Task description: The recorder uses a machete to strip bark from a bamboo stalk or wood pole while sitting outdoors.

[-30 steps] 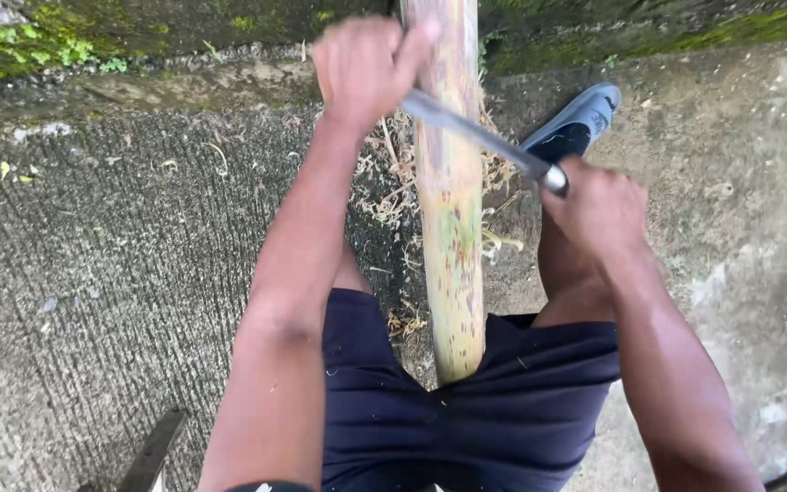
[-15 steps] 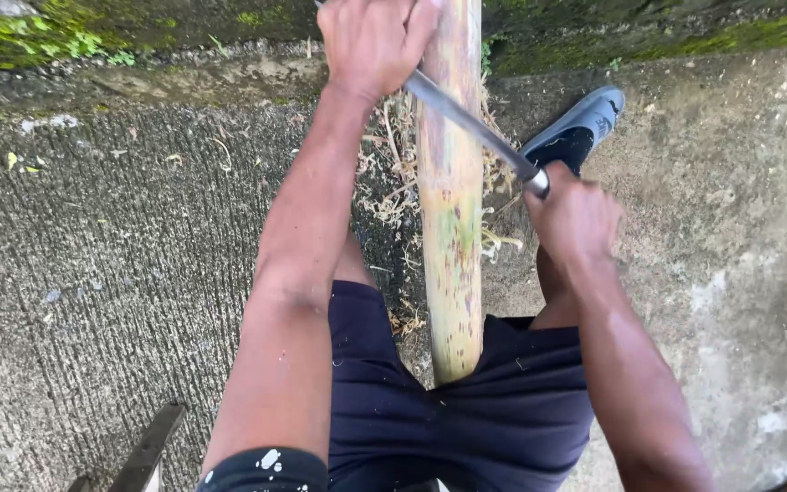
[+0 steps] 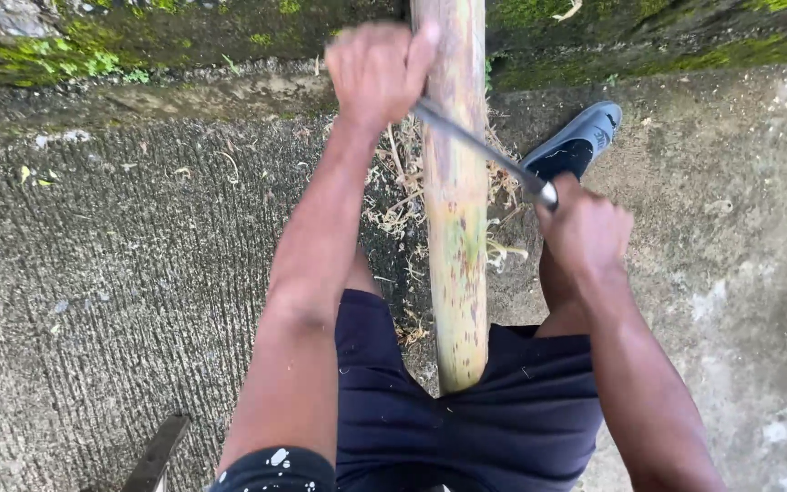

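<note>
Gripping tight, both hands are fisted on the blade [image 3: 475, 146], left hand [image 3: 377, 68] at its far end, right hand [image 3: 585, 228] on the handle, and it's slid a bit nearer along the bamboo pole [image 3: 455, 210] between the knees, so the scraping's moving along.

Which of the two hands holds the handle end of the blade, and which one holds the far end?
The right hand closes on the handle end, beside the grey sandal. The left hand holds the far end of the blade, which lies across the bamboo pole.
</note>
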